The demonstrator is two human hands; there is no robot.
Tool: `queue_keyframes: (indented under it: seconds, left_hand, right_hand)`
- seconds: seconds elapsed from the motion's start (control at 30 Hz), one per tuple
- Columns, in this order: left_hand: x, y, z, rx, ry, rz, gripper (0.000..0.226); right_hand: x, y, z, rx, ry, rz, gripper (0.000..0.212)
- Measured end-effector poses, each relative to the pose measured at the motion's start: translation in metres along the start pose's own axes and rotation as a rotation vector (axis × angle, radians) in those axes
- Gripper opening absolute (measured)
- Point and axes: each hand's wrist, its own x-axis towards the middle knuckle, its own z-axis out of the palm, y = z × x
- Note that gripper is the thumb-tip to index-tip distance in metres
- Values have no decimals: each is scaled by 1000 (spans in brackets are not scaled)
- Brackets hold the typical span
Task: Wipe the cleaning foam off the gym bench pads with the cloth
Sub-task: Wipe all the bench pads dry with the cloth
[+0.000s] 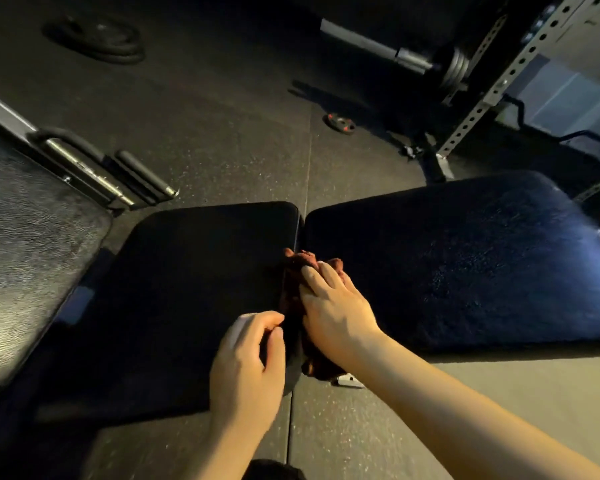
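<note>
Head view. Two black bench pads lie side by side with a narrow gap between them: the left pad [194,289] and the right pad [465,265]. The right pad shows a wet, speckled sheen across its far right portion; whether this is foam cannot be told. The left pad reads as plain matt black.

A dark reddish-brown cloth [300,263] sits at the gap, bunched over the inner edge of the right pad and hanging down into the gap toward the floor. Its lower end shows just below the right wrist.

The right hand [333,310] lies on top of the cloth, fingers extended and close together, pressing it flat against the pad edge. The fingers are not curled round the cloth.

The left hand [250,362] rests at the inner edge of the left pad, just beside the cloth. Its fingers are curled inward with thumb and fingertips drawn together; whether they pinch a part of the cloth cannot be told in the shadow.

To the far left, a second bench pad [25,258] with a grey textured surface is well apart from the hands. Beside it lie padded handles [118,168] on a metal frame. On the rubber floor [222,116] sit a small weight plate [340,122] and a coiled rope [94,36]. A perforated steel rack [492,84] stands at upper right, with a loaded barbell [413,58] near it
</note>
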Motion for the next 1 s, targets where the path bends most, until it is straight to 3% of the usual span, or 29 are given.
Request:
queue_keyframes:
  seconds: [0.17,0.33,0.4,0.53,0.63,0.73,0.93,1.0]
  left_hand:
    - [-16,85,-43,48,-85,-182,20]
    - [-3,201,-78,-124,-305,-579,14]
    - [7,240,-84,-112,-380,-636,12]
    - [19,295,-65,-224,-433,-812,15]
    - [32,319,-36,-251,-429,-883,14]
    - [45,329,1,-237,-370,-947,14]
    - [71,365,67,-177,-377,-956,13]
    - [76,371,80,-151,-423,-946,14]
  right_hand:
    - [-65,60,-62,104,-114,159,55]
    - [-121,150,-110,186,-167,436,73]
    - [-135,183,-127,228,-196,548,82]
    - [-155,209,-142,368,-152,699,65]
    - [-165,205,-122,544,106,809,69]
    - [-154,223,-111,660,250,812,64]
    - [-51,314,-123,789,314,686,50]
    - [-6,343,-132,837,250,759,38]
